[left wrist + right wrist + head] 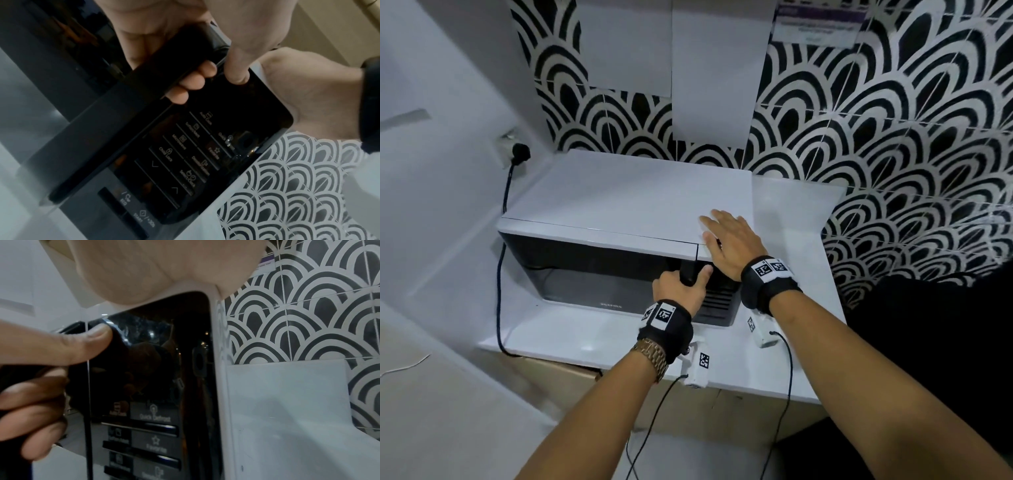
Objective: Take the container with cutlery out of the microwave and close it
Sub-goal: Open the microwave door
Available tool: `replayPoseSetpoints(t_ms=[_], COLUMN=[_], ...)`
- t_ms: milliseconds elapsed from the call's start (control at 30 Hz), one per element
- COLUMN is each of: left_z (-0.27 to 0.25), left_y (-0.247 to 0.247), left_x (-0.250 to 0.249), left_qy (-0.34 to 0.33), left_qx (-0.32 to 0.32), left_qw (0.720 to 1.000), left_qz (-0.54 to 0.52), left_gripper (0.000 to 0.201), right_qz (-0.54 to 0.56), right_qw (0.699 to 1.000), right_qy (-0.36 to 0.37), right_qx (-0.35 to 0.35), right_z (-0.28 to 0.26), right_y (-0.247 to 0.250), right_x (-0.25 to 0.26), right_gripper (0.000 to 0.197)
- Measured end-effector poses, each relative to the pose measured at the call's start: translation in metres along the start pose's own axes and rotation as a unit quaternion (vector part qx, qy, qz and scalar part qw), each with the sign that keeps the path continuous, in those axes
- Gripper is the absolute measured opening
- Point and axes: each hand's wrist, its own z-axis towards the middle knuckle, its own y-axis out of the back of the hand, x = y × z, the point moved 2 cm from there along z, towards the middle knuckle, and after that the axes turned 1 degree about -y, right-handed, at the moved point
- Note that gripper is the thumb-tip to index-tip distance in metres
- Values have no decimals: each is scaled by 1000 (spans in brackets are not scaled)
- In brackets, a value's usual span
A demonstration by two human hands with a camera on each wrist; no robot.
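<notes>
A white microwave (619,202) with a dark glass door (585,274) stands on a white counter, and the door lies flush with the front. My left hand (683,287) grips the black vertical door handle (185,53); its fingers (195,81) curl behind the handle and the thumb (82,345) presses on the control panel (185,154). My right hand (732,240) lies flat, fingers straight, on the top right corner of the microwave, and its palm (164,264) rests on the top edge. No container with cutlery shows in any view.
A black plug (518,154) sits in a wall socket at the left, and its cord runs down beside the microwave. The white counter (585,335) extends in front. Black-and-white patterned tiles (893,137) cover the back wall. A white panel (791,212) stands right of the microwave.
</notes>
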Motion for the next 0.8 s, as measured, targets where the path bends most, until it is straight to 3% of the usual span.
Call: replayPoseSetpoints(t_ms=[267, 367, 467, 600, 700, 800], left_z=[-23, -31, -36, -61, -83, -100], left_y=[9, 17, 31, 53, 63, 71], left_x=[4, 9, 8, 16, 24, 28], left_qy=[46, 18, -37, -172, -238, -273], left_qx=[-46, -13, 9, -62, -116, -90], left_qw=[998, 999, 990, 962, 943, 913], left_qz=[-20, 46, 137, 201, 201, 290], left_gripper=[73, 77, 64, 35, 56, 78], right_qz=[-2, -4, -5, -4, -1, -1], right_qw=[1000, 1000, 1000, 1000, 1000, 1000], right_qy=[0, 1, 0, -2, 1, 7], right_qx=[3, 7, 11, 10, 9, 6], right_z=[-2, -3, -3, -3, -3, -3], right_y=[2, 2, 3, 1, 2, 2], right_x=[3, 3, 4, 3, 2, 1], right_gripper=[50, 50, 51, 51, 51, 51])
